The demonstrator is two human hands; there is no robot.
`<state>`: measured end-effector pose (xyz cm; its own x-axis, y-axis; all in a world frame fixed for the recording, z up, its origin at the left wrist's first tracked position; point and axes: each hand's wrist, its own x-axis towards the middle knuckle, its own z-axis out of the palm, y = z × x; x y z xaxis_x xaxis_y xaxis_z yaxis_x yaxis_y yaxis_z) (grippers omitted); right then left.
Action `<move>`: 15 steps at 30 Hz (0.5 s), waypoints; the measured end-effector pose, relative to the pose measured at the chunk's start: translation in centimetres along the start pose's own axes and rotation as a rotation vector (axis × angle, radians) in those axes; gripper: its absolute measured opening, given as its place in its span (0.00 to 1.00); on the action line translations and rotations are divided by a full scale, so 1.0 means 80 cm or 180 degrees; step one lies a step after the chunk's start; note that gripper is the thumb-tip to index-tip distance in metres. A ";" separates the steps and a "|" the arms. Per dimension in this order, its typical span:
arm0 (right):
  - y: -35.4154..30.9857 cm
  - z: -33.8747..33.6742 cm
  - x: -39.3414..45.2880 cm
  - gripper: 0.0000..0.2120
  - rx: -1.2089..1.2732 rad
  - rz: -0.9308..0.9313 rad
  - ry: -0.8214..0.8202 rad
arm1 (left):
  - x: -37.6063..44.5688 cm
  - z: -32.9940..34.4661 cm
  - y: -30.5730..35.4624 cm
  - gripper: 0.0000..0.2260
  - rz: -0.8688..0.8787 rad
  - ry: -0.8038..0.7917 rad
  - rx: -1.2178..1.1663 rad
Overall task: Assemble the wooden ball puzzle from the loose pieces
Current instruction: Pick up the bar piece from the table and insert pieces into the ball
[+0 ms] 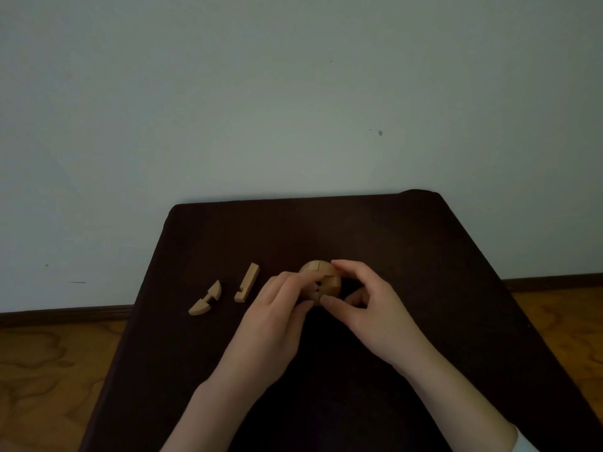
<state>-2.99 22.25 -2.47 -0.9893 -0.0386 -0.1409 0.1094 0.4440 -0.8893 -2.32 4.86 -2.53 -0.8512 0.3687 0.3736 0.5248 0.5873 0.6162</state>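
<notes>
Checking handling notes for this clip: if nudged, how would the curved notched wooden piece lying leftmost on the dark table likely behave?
The curved notched wooden piece is probably stiff and light, being small solid wood. It seems to lie flat on the dark table, so it would likely slide rather than roll. Its rounded edge may make it rock or pivot if tipped up.

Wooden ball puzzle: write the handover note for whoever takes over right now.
Left hand: fingers curled on the partly built ball, gripping its left side.
Right hand: thumb and fingers pinch the ball from the right.
The ball is held over the dark table.
Done: most pieces interlocked into a rounded body; gaps show.
Left: two loose pieces lie on the table to the left, the curved notched piece and the straight notched bar. Fit both.
</notes>
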 end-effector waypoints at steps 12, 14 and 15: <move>0.000 -0.003 -0.001 0.32 -0.0321 -0.0310 -0.0025 | 0.000 -0.001 0.000 0.19 -0.0111 0.0293 -0.0297; -0.001 -0.005 0.000 0.32 -0.0335 -0.0296 -0.0036 | 0.000 -0.003 0.000 0.19 -0.0207 0.0303 -0.0298; -0.001 -0.005 0.001 0.33 -0.0349 -0.0301 -0.0038 | 0.001 -0.005 0.000 0.20 -0.0251 0.0308 -0.0274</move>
<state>-3.10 22.58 -2.19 -0.9934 -0.0953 -0.0645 0.0037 0.5330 -0.8461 -2.36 4.62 -2.24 -0.8887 0.2502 0.3842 0.4572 0.5462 0.7019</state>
